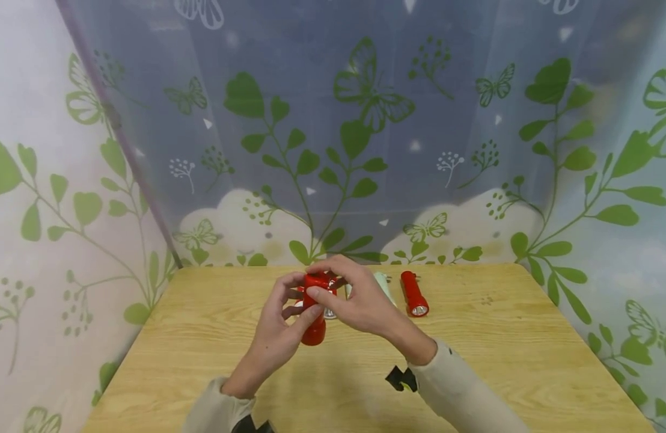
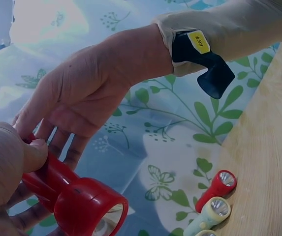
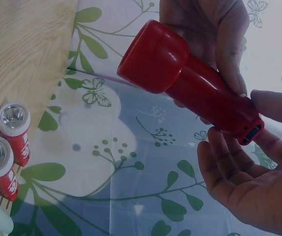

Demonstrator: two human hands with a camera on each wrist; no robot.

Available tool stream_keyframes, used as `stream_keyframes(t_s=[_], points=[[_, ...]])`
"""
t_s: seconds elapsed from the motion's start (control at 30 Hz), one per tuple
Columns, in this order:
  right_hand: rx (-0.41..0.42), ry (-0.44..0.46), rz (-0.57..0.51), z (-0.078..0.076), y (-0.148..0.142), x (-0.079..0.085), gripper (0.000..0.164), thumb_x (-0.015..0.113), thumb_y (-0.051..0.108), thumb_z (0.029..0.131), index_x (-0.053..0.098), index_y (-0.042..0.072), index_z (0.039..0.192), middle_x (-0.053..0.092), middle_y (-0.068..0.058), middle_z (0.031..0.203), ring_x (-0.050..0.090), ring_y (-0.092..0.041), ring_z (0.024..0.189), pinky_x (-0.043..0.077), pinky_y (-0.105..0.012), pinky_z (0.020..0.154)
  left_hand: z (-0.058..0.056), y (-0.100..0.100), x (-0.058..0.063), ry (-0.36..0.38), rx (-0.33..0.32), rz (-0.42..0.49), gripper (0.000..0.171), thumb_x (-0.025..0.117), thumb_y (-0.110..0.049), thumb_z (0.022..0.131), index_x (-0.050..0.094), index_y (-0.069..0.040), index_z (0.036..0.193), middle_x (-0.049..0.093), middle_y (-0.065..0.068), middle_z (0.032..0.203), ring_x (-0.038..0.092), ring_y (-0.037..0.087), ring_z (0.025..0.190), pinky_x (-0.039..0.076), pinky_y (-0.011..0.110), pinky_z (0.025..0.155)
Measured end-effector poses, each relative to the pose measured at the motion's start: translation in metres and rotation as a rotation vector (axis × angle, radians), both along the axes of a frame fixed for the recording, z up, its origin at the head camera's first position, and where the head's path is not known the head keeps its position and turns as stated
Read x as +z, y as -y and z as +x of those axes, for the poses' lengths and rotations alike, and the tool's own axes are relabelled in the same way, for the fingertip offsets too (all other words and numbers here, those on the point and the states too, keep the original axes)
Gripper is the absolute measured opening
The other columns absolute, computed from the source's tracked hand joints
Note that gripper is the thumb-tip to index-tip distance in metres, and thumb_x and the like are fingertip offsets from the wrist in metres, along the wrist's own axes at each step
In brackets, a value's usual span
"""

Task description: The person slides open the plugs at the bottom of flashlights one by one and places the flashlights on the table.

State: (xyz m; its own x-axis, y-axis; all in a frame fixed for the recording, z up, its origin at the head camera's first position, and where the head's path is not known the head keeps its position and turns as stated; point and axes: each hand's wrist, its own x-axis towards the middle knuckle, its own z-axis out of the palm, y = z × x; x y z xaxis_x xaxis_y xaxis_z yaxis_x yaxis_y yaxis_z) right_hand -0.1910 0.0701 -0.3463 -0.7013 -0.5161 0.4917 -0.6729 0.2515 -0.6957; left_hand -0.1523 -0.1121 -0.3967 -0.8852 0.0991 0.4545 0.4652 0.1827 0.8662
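Both hands hold a red flashlight (image 1: 314,334) above the table, its wide lamp head pointing down toward the person. My left hand (image 1: 279,322) grips the barrel, thumb along one side and fingers behind. At the tail end, my right hand (image 1: 365,300) pinches with the thumb on the near side and the index finger over the top. In the right wrist view, a small dark slot shows in the tail of the red flashlight (image 3: 204,91), beside the right hand (image 3: 259,187). The left wrist view shows the clear lens in its head.
On the wooden table (image 1: 473,361) behind the hands lie another red flashlight (image 1: 414,294) and a pale green one (image 1: 383,281). Two red-and-white flashlights (image 3: 17,137) stand out in the right wrist view. Patterned cloth (image 1: 311,150) surrounds the table at the back and sides.
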Motion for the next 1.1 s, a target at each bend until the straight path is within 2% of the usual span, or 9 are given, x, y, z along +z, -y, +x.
stream_keyframes(t_s=[0.4,0.67,1.1], points=[[0.003,-0.012,-0.010,-0.0016,0.0012,0.0003,0.029,0.073,0.023,0.094,0.070,0.018,0.123,0.070,0.001,0.118,0.066,-0.019,0.102,0.059,-0.033,0.084,0.0000,-0.0005,0.0014,-0.009,0.004,0.018,0.053,0.074,-0.008,0.091,0.049,-0.011,0.137,0.058,0.009,0.131,0.057,0.018,0.106,0.058,0.027,0.087],[-0.005,-0.020,-0.017,-0.0021,0.0031,-0.0022,0.029,0.074,0.023,0.093,0.070,0.018,0.122,0.070,0.002,0.117,0.066,-0.012,0.100,0.059,-0.028,0.082,0.0013,-0.0001,0.0025,0.009,0.008,0.019,0.052,0.074,-0.009,0.091,0.049,-0.012,0.137,0.057,0.007,0.132,0.057,0.018,0.107,0.057,0.028,0.088],[0.001,-0.045,-0.050,-0.0038,0.0042,-0.0053,0.026,0.074,0.021,0.093,0.071,0.015,0.119,0.071,-0.001,0.113,0.067,-0.013,0.096,0.059,-0.028,0.081,-0.0002,0.0002,0.0009,0.014,0.008,0.020,0.053,0.075,-0.009,0.091,0.049,-0.012,0.137,0.058,0.006,0.132,0.057,0.016,0.106,0.058,0.026,0.087]])
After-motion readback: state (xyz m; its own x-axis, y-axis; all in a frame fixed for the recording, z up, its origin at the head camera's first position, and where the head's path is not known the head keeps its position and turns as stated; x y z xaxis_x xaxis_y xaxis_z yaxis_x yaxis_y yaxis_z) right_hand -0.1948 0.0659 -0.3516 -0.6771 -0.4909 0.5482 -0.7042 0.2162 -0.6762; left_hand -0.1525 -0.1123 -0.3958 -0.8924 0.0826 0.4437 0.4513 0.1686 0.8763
